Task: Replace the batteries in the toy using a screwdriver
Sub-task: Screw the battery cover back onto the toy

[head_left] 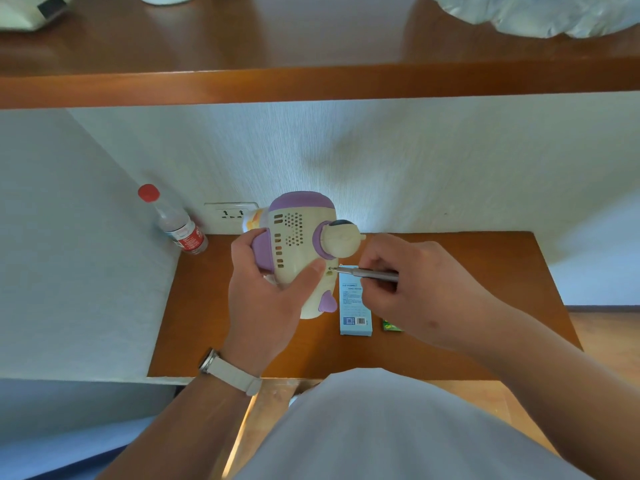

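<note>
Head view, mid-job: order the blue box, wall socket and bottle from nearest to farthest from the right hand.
1. Blue box: lying just under the right hand, partly hidden by it.
2. Socket: at the back, left of the toy.
3. Bottle: far left, beyond the socket.

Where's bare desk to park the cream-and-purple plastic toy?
Left strip of the brown wooden desk, between the red-capped plastic bottle and the left hand; also the back-right corner past the right hand. Crowded centre: pale blue box, green pack.
</note>
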`<action>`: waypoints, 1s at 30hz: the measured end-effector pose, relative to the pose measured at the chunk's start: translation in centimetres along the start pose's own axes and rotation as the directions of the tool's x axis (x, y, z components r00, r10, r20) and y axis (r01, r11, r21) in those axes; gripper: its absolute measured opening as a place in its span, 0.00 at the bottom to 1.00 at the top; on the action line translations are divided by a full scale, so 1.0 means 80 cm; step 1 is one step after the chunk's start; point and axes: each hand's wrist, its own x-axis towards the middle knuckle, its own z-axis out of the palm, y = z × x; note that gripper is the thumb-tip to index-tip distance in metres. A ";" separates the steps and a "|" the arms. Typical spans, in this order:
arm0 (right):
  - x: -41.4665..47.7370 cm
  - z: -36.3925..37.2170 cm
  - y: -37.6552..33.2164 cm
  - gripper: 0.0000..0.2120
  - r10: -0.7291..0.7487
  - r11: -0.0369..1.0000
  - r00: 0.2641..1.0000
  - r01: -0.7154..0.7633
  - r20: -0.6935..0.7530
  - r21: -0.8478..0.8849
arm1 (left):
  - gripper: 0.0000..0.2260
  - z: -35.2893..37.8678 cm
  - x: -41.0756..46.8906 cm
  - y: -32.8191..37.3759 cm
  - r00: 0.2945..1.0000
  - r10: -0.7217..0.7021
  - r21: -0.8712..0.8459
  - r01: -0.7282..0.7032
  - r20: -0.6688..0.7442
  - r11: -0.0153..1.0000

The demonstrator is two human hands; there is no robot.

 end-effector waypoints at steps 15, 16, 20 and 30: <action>0.008 0.018 0.006 0.14 0.092 0.996 0.996 -0.092 0.001 -0.010 | 0.26 -0.005 0.001 -0.018 0.998 -0.059 -0.047 0.061 0.030 0.997; 0.009 0.020 0.007 0.14 0.106 0.994 0.994 -0.106 -0.003 0.010 | 0.26 -0.005 0.002 -0.021 0.997 -0.075 -0.061 0.077 0.032 0.995; 0.008 0.026 0.013 0.11 0.164 0.980 0.986 -0.158 -0.039 0.123 | 0.24 -0.006 0.010 -0.040 0.986 -0.163 -0.109 0.167 0.043 0.980; 0.008 0.059 0.033 0.12 0.380 0.692 0.914 -0.382 0.141 0.612 | 0.18 -0.010 0.030 -0.122 0.881 -0.424 -0.257 0.468 0.208 0.846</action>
